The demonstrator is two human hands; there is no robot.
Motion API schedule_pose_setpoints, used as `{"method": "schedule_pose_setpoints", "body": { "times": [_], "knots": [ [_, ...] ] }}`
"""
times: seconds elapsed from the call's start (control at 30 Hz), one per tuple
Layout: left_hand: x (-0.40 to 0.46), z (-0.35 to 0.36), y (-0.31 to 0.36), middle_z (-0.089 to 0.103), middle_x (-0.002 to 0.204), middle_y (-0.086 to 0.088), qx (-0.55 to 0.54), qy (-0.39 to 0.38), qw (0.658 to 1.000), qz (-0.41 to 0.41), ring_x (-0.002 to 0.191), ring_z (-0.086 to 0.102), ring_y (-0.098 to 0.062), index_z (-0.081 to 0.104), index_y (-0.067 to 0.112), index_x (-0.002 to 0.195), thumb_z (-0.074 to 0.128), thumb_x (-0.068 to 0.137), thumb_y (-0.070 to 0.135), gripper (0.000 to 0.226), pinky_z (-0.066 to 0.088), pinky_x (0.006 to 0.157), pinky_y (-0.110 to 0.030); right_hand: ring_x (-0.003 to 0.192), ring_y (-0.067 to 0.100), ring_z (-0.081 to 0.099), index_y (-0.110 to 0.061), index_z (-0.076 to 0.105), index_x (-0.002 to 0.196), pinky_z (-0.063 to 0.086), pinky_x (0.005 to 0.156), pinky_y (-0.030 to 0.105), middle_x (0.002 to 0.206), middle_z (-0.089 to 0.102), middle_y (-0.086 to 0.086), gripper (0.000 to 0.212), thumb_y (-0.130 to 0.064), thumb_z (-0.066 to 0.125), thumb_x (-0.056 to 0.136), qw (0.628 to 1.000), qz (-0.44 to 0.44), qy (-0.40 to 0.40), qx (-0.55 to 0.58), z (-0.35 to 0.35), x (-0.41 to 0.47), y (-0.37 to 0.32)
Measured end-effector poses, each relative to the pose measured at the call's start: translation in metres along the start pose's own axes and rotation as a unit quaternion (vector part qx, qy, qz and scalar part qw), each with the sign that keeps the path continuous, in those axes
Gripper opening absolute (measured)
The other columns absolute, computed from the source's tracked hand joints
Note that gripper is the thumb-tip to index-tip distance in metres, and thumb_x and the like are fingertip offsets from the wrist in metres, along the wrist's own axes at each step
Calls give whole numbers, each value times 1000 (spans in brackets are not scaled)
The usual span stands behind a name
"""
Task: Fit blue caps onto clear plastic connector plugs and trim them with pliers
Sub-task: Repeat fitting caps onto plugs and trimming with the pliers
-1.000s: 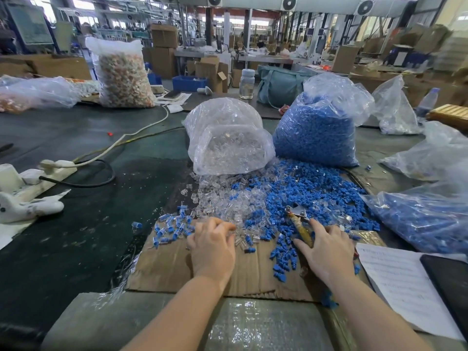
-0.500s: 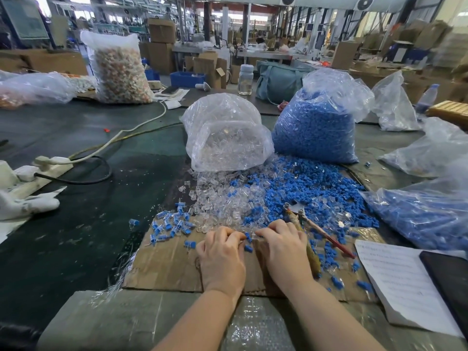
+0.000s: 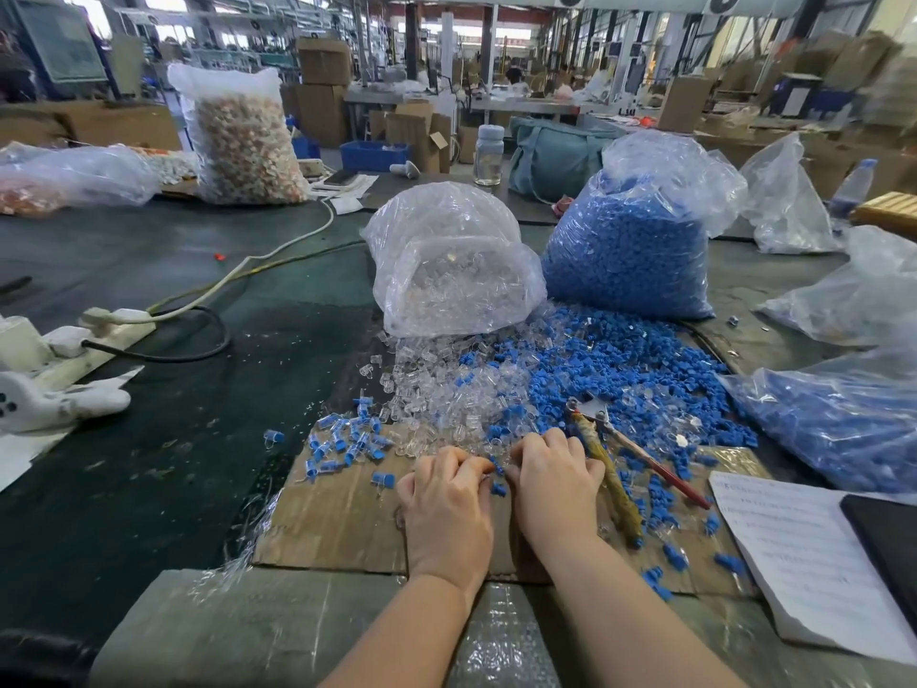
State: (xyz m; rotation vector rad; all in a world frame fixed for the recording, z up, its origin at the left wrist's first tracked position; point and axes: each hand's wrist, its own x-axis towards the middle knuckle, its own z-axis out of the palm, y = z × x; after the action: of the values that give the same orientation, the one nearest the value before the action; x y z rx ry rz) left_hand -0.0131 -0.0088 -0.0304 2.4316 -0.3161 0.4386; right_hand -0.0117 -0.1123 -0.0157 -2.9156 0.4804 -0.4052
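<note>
My left hand (image 3: 446, 508) and right hand (image 3: 556, 489) meet knuckle to knuckle over the brown cardboard (image 3: 337, 523), fingers curled. Between their fingertips a small blue cap (image 3: 495, 466) shows; the left fingers seem to pinch a clear plug, mostly hidden. The pliers (image 3: 618, 494) lie untouched on the cardboard just right of my right hand, jaws pointing away. Loose clear plugs (image 3: 446, 389) and loose blue caps (image 3: 620, 369) spread out beyond the hands. Several capped plugs (image 3: 347, 439) lie in a small heap to the left.
A bag of clear plugs (image 3: 456, 270) and a bag of blue caps (image 3: 630, 250) stand behind the piles. Another blue-filled bag (image 3: 843, 429) lies right, above a paper sheet (image 3: 804, 553). A power strip (image 3: 99, 335) with cables sits far left.
My right hand left the pliers and moved left to meet my left hand. The pliers now lie on the cardboard. Over the last half second the hands barely shifted.
</note>
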Motion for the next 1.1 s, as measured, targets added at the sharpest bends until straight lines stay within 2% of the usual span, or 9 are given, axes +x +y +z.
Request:
{"method": "schedule_pose_setpoints", "body": {
  "times": [0.17,0.27,0.4,0.5,0.63,0.73,0.87,0.93,1.1],
  "knots": [
    [1,-2,2,66,104,8,-36,15,999,7,100,53,-16,64,23,116,60,89,19,28,25,84,-27,103,14,41,-28,55,106,28,84,31,110,52,-9,14,-32,44,97,993,-49,46,93,-2,-6,5],
    [1,-4,4,68,105,10,-54,15,998,5,97,52,-14,57,25,126,56,91,22,35,23,83,-27,94,16,47,-22,61,99,32,80,32,102,62,-9,11,-28,54,93,978,-95,65,174,-6,-14,3],
    [3,-6,2,68,100,11,-85,15,996,-13,97,50,-12,64,27,116,58,89,28,28,19,82,-25,83,17,51,-17,68,96,41,79,36,92,68,-7,10,-18,65,87,961,-114,69,241,-6,-21,3],
    [2,-7,1,66,90,13,-98,18,995,-29,93,49,-12,67,27,98,66,83,24,15,19,79,-25,81,19,53,-19,70,98,38,76,33,87,69,-8,14,-15,67,85,963,-98,75,240,-3,-26,4],
    [3,-7,2,64,81,14,-91,27,995,-36,84,49,-10,64,25,86,69,81,18,10,17,75,-22,73,22,58,-18,69,83,34,70,34,77,68,-7,15,-17,79,73,976,-88,118,159,1,-29,4],
    [3,-7,1,63,81,14,-85,28,995,-35,83,49,-9,63,26,88,67,83,19,9,17,77,-21,66,20,57,-22,66,72,25,68,33,69,64,-10,19,-18,83,67,982,-96,125,107,3,-29,3],
    [3,-5,1,67,87,12,-76,25,996,-27,85,49,-7,66,27,100,63,86,22,15,17,79,-20,65,21,59,-20,71,79,44,63,36,70,64,-7,25,-7,83,62,982,-93,136,92,5,-30,3],
    [4,-4,1,67,89,12,-71,22,997,-22,83,46,-4,67,27,102,61,88,23,16,16,79,-19,67,24,60,-17,73,88,46,60,39,73,64,-2,32,-3,83,61,982,-75,141,105,5,-30,4],
    [3,-2,-2,67,88,11,-60,8,998,-21,85,49,-6,67,28,102,58,90,26,15,14,79,-19,78,27,59,-18,71,91,36,69,36,84,62,2,21,-4,71,75,980,-50,128,144,8,-30,5]
  ]
}}
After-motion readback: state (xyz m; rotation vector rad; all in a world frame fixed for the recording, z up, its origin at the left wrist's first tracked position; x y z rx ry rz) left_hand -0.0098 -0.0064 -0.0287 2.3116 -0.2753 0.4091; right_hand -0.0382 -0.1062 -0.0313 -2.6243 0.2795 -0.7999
